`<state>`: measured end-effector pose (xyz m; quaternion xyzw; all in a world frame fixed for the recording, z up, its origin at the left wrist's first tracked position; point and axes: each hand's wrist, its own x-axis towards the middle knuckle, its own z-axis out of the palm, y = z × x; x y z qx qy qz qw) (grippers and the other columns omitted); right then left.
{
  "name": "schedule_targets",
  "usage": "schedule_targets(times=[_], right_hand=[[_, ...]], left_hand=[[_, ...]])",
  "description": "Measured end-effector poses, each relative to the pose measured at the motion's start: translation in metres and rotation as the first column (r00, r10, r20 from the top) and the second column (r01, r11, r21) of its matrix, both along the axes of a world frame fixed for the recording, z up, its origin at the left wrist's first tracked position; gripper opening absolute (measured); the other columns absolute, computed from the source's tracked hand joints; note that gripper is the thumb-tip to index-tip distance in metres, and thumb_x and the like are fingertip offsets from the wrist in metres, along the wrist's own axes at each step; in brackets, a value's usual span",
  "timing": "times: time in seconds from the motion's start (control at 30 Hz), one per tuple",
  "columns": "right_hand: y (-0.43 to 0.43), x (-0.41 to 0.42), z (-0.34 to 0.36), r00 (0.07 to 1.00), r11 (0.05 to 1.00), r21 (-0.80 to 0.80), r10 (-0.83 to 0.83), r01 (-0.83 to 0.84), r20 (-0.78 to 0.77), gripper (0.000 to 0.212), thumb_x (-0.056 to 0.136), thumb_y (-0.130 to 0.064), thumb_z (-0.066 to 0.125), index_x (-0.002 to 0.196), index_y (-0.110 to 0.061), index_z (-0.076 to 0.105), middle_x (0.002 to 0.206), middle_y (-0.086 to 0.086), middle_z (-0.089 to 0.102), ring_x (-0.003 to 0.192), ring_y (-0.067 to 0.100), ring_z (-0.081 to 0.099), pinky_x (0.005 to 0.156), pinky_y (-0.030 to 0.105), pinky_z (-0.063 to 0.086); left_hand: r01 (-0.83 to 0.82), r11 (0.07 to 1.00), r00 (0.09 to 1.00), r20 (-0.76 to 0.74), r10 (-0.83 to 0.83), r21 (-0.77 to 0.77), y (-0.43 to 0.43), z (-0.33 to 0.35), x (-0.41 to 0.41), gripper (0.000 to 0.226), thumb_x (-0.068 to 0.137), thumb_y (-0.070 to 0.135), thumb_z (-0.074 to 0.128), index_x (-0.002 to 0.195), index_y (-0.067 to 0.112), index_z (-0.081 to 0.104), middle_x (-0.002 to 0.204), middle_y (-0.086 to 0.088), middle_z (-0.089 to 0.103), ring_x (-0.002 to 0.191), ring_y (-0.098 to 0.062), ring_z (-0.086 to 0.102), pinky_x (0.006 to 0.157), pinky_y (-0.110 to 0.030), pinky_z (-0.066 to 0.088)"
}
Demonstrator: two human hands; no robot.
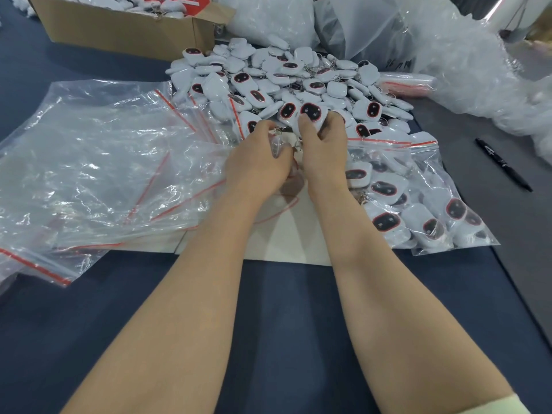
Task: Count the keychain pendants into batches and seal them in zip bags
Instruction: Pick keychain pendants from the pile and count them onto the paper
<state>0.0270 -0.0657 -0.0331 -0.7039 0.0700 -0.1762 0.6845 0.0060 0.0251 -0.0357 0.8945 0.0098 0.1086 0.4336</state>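
Observation:
A loose heap of white keychain pendants (pixel 286 76) with dark red-rimmed oval faces lies on the table ahead of me. My right hand (pixel 321 150) grips one pendant (pixel 310 113) at the heap's near edge, thumb on its dark face. My left hand (pixel 260 162) sits close beside it, fingers curled round a white pendant (pixel 277 146) with a chain. A pile of empty zip bags (pixel 98 162) with red seal strips lies to the left. A filled zip bag (pixel 418 201) of pendants lies to the right.
A cardboard box (pixel 125 28) with more pendants stands at the back left. Crumpled clear plastic bags (pixel 466 64) fill the back right. A black marker (pixel 503 164) lies on the grey surface at right. White paper (pixel 295 240) lies under my wrists on the dark blue tabletop (pixel 274 339).

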Motion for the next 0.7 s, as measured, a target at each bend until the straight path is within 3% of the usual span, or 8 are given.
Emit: schedule_targets(times=[0.1, 0.17, 0.23, 0.27, 0.4, 0.57, 0.7], right_hand=[[-0.0007, -0.0037, 0.0026, 0.996, 0.995, -0.083, -0.038, 0.045, 0.077, 0.029, 0.089, -0.024, 0.065, 0.068, -0.024, 0.045, 0.068, -0.007, 0.046, 0.061, 0.007, 0.041, 0.066, 0.027, 0.039], [0.0021, -0.006, 0.0052, 0.998, 0.999, -0.054, 0.003, 0.001, 0.067, 0.016, 0.087, -0.023, 0.067, 0.084, -0.021, 0.052, 0.073, 0.0, 0.055, 0.066, 0.011, 0.05, 0.07, 0.037, 0.047], [0.0035, -0.0066, 0.0044, 0.998, 0.998, 0.011, 0.054, -0.054, -0.009, 0.029, 0.086, -0.023, 0.07, 0.105, -0.021, 0.048, 0.076, 0.008, 0.058, 0.069, 0.018, 0.056, 0.074, 0.042, 0.052], [0.0037, -0.0069, 0.004, 0.997, 0.998, 0.02, 0.066, -0.065, -0.032, 0.032, 0.086, -0.023, 0.07, 0.106, -0.022, 0.046, 0.074, 0.008, 0.057, 0.068, 0.019, 0.056, 0.073, 0.042, 0.052], [0.003, -0.0063, 0.004, 0.999, 0.996, -0.07, 0.048, -0.047, 0.011, 0.015, 0.087, -0.022, 0.067, 0.085, -0.02, 0.053, 0.076, 0.002, 0.063, 0.069, 0.012, 0.057, 0.071, 0.033, 0.046], [0.0059, -0.0059, 0.0021, 0.996, 0.985, -0.156, 0.084, -0.077, 0.039, 0.023, 0.087, -0.018, 0.067, 0.07, -0.02, 0.051, 0.063, -0.005, 0.057, 0.06, 0.008, 0.052, 0.061, 0.022, 0.042], [0.0083, -0.0069, 0.001, 0.973, 0.942, -0.255, 0.231, -0.216, 0.029, 0.032, 0.09, -0.014, 0.061, 0.06, -0.023, 0.053, 0.052, -0.01, 0.053, 0.053, 0.008, 0.045, 0.056, 0.025, 0.036]], left_hand=[[-0.013, 0.999, 1.0, 0.024, 0.014, -0.044, -0.0006, 0.0011, 0.001, 0.043, 0.094, 0.039, 0.049, 0.131, 0.017, 0.046, 0.127, -0.004, 0.058, 0.118, -0.026, 0.052, 0.095, -0.034, 0.041], [-0.023, 0.995, 0.999, 0.046, 0.027, -0.095, -0.0012, 0.0022, 0.0006, 0.044, 0.096, 0.044, 0.044, 0.13, 0.016, 0.047, 0.126, -0.005, 0.059, 0.116, -0.025, 0.053, 0.096, -0.035, 0.042], [-0.035, 0.984, 0.997, 0.066, 0.047, -0.173, -0.0019, 0.0037, -0.0004, 0.044, 0.098, 0.047, 0.039, 0.127, 0.016, 0.049, 0.122, -0.004, 0.061, 0.111, -0.023, 0.055, 0.096, -0.037, 0.043], [-0.043, 0.98, 0.996, 0.073, 0.059, -0.196, -0.0021, 0.0046, -0.001, 0.043, 0.098, 0.046, 0.037, 0.126, 0.016, 0.05, 0.121, -0.003, 0.061, 0.11, -0.023, 0.056, 0.095, -0.038, 0.043], [-0.1, 0.966, 0.987, 0.097, 0.126, -0.238, -0.0015, 0.0073, -0.0015, 0.041, 0.099, 0.045, 0.035, 0.122, 0.016, 0.052, 0.113, -0.007, 0.063, 0.105, -0.026, 0.056, 0.092, -0.037, 0.044], [-0.153, 0.952, 0.982, 0.072, 0.177, -0.265, -0.0008, 0.007, -0.0005, 0.041, 0.099, 0.047, 0.034, 0.119, 0.016, 0.053, 0.113, -0.005, 0.063, 0.105, -0.025, 0.056, 0.092, -0.037, 0.043], [-0.173, 0.952, 0.973, 0.104, 0.204, -0.253, 0.0001, 0.0063, 0.0014, 0.04, 0.099, 0.045, 0.035, 0.114, 0.015, 0.055, 0.11, -0.004, 0.064, 0.103, -0.024, 0.057, 0.091, -0.038, 0.044]])
